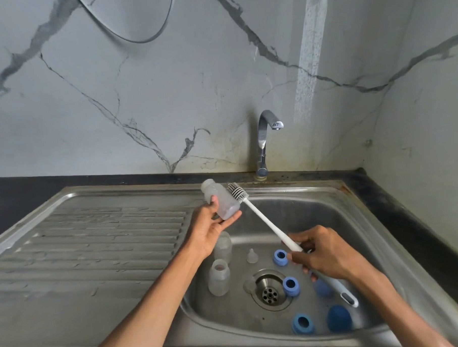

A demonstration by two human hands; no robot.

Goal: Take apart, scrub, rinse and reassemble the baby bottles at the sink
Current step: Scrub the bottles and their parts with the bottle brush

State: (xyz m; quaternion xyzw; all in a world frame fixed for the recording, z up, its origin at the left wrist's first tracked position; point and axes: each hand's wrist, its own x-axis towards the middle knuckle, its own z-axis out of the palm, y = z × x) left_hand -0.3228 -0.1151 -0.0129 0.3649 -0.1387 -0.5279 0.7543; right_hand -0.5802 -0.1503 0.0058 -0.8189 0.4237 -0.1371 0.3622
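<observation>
Fingers [226,220] of left hand [208,230] curled under and around one frosted plastic bottle [221,200], thumb pressed on its side; held tilted over far left corner of the basin, open neck pointing up and to the left, rounded base toward the right. Right hand [328,255] gripping the white handle of one bottle brush [267,224], fingers wrapped round the slim shaft near its middle. Grey ribbed silicone brush head touching the outside of the held bottle near its base. Handle end, with an oval hanging hole, sticking out near and right of the hand.

Down in the stainless steel sink [355,215]: two more translucent bottles, one upright [218,277] with mouth open, one [223,245] just beyond it, partly hidden by the left wrist. One small clear nipple [251,256] standing on the basin floor. Three blue screw rings, round with open centres: far [280,257], middle [291,286] beside the drain, near [302,323]. Two blue dome caps: one [339,319] near and right, one [322,287] partly covered by the brush handle. Round perforated drain [271,293] in the middle.

Ridged steel draining board [94,244] to the left. One curved chrome tap [264,143] at the far edge, set in a dark counter [397,205]; veined marble-look wall [140,98] behind.
</observation>
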